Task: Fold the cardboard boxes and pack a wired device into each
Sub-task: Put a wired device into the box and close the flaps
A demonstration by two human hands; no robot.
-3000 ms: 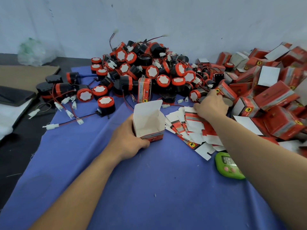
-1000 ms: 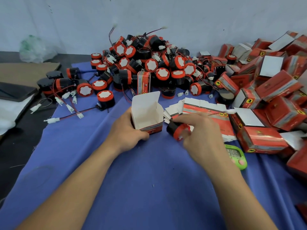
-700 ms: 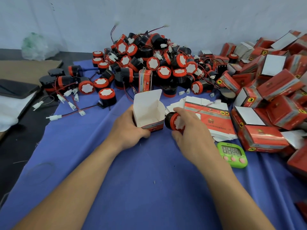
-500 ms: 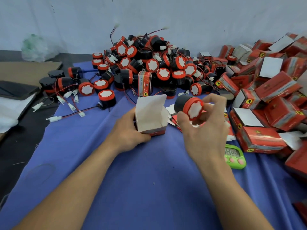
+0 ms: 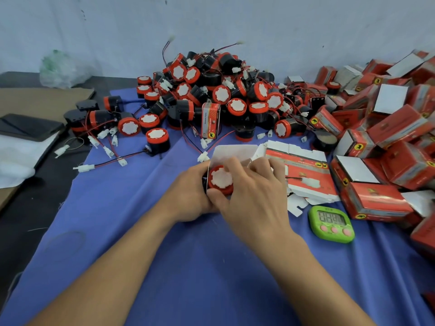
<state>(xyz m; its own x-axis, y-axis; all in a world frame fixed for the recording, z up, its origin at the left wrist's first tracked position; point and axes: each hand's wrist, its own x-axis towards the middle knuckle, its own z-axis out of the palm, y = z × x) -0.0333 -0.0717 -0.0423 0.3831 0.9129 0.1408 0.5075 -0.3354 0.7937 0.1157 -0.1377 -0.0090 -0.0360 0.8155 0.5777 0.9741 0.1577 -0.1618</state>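
left hand [image 5: 188, 198] and right hand [image 5: 256, 194] touching at centre, fingers [image 5: 238, 166] curled in a grip, forearms angled inward

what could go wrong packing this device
The white connector lies out on the flat box blanks; if it belongs to the wired device, its lead could get pinched as the open box closes. The right hand presses that device in while the left hand grips the thin box; its walls might buckle.

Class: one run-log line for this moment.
step: device in box mouth; left hand: holds box; right hand: holds device; plug: outside box
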